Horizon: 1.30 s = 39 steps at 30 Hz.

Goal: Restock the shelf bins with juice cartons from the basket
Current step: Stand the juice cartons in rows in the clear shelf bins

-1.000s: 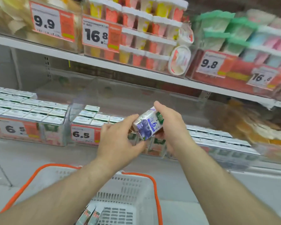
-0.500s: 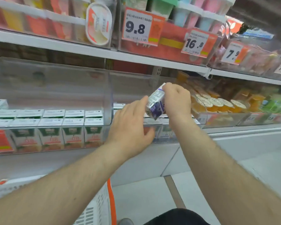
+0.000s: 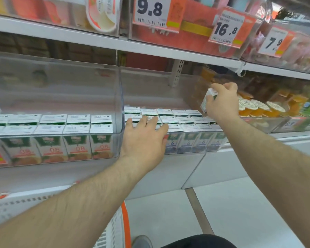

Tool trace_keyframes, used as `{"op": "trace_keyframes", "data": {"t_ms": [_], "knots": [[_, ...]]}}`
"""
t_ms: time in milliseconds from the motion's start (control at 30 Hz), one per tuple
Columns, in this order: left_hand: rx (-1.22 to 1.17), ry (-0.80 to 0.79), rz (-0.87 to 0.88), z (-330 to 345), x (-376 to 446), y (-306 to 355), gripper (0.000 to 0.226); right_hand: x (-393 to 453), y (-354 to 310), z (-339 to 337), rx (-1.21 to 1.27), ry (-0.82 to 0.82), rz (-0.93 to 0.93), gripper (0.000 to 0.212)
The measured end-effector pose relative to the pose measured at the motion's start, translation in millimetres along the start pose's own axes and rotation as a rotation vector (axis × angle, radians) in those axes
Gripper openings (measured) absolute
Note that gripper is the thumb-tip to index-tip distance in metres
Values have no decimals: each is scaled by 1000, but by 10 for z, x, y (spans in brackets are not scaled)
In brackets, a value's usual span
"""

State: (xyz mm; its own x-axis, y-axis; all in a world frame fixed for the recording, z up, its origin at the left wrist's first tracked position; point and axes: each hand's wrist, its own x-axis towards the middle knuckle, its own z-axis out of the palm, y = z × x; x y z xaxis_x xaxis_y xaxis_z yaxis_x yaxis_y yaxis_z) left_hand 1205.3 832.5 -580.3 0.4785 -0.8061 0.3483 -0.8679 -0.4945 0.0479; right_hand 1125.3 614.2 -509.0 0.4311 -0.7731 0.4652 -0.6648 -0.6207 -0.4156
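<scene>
Gripping a small juice carton (image 3: 208,102) from above, the right hand (image 3: 222,102) holds it tilted over the right end of the middle clear bin (image 3: 168,90); the fingers curl round the carton's top and sides, and most of the carton is hidden behind them. The carton sits just above the rows of blue-fronted cartons (image 3: 186,122) that fill this bin and is not yet set among them. The left hand (image 3: 143,138) lies flat with fingers spread and straight on the carton tops at the left end of the same bin, holding nothing. Just to the left, a second clear bin (image 3: 61,86) holds orange-fronted cartons (image 3: 75,138) in even rows. To the right, another bin holds foil-lidded orange cups (image 3: 252,108). The upper shelf carries price tags, one reading 9.8 (image 3: 149,10). The white basket (image 3: 16,203) with an orange handle (image 3: 126,224) stands low at the left.
</scene>
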Motion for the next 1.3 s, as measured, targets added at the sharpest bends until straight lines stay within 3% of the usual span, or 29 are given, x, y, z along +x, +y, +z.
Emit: {"op": "trace_keyframes", "data": {"t_ms": [267, 667, 733, 833, 933, 1000, 1100, 1133, 1300], "knots": [[-17, -5, -15, -12, -4, 9, 45, -35, 96, 147, -209, -263, 28, 41], [-30, 25, -11, 6, 2, 25, 42, 40, 34, 229, -364, -379, 127, 29], [-26, 31, -11, 15, 2, 27, 42, 26, 11, 235, -373, -405, 158, 36], [-47, 64, 13, 8, -12, 9, 43, -106, -19, 289, -484, -522, 157, 71], [-185, 218, 115, -28, -98, -62, 39, -259, -153, 290, -429, -487, 183, 76], [-301, 367, 188, -33, -206, -154, 37, -480, -302, 245, -228, -337, 81, 61], [-323, 490, 137, -52, -502, -312, 37, -1106, -561, 284, 179, 102, -362, 30], [-323, 511, 89, -52, -615, -367, 37, -1337, -643, 324, 253, 163, -499, 22], [-342, 407, -25, 72, -1226, -733, 34, -2098, -1013, 512, 277, -170, -917, 10]]}}
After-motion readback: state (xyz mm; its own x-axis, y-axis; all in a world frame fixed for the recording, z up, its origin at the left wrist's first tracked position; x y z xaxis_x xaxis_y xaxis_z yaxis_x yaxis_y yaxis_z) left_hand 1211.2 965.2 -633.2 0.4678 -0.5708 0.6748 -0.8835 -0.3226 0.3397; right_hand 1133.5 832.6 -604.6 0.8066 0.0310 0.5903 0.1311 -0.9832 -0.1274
